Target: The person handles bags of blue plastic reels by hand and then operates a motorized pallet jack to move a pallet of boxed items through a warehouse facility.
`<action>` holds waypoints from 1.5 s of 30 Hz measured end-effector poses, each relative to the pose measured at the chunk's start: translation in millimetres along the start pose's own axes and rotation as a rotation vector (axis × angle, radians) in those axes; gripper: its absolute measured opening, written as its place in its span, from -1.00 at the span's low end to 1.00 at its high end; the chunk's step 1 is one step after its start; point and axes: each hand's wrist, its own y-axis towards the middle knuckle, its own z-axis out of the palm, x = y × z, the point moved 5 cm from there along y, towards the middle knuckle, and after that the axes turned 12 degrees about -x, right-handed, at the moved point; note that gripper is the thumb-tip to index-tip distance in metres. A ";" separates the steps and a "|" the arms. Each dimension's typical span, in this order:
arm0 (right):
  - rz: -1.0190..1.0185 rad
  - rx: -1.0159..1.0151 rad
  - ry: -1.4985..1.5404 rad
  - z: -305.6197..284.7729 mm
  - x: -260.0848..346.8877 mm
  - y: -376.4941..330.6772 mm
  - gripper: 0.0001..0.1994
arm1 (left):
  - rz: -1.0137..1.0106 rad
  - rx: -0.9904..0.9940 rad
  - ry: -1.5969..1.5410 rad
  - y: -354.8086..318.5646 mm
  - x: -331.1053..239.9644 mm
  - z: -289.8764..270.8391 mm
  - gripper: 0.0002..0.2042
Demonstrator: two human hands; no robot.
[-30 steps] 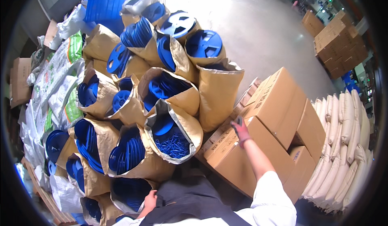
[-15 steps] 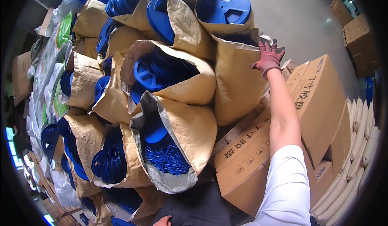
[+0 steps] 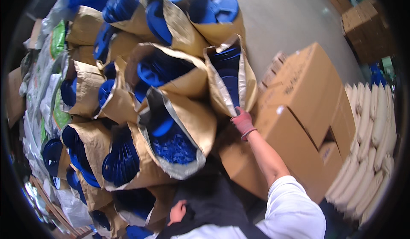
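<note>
My right hand (image 3: 243, 123), in a red and grey glove, grips the near rim of a brown paper sack (image 3: 249, 85). The sack's mouth gapes toward me, and stacked blue plastic reels (image 3: 229, 85) show inside. My left hand (image 3: 177, 212) is bare and low in the picture, against my dark clothing; its fingers are partly hidden and blurred. Just left of my right hand stands a grey-lined sack (image 3: 186, 169) holding small blue plastic pieces (image 3: 175, 149) and a blue disc.
Several more paper sacks (image 3: 194, 85) of blue reels crowd the left and far side. Large cardboard boxes (image 3: 299, 98) lean close on the right, touching the work area. Beyond them are stacked cream bags (image 3: 367, 128); wrapped white bundles (image 3: 40, 98) line the far left.
My right hand has come nearer and left, from the sack's far edge to its near rim. The sack has tipped toward me, exposing its reels. More of my left hand shows.
</note>
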 end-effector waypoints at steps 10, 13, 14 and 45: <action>-0.002 0.309 -0.286 -13.2 -13.5 -153.9 -0.54 | 0.309 -0.267 -0.218 259.4 -264.3 -20.4 -0.67; -0.077 0.326 -0.410 -5.1 -15.3 -159.1 -0.64 | 0.173 -0.354 0.019 333.6 -274.4 8.6 -0.31; -0.100 0.313 -0.401 -3.3 -17.5 -160.0 -0.63 | 0.063 -0.250 0.075 345.5 -275.7 15.2 -0.24; -0.599 -0.658 0.499 -327.6 177.3 -93.2 -0.77 | 0.140 0.322 -1.133 224.1 -440.5 -201.7 -0.89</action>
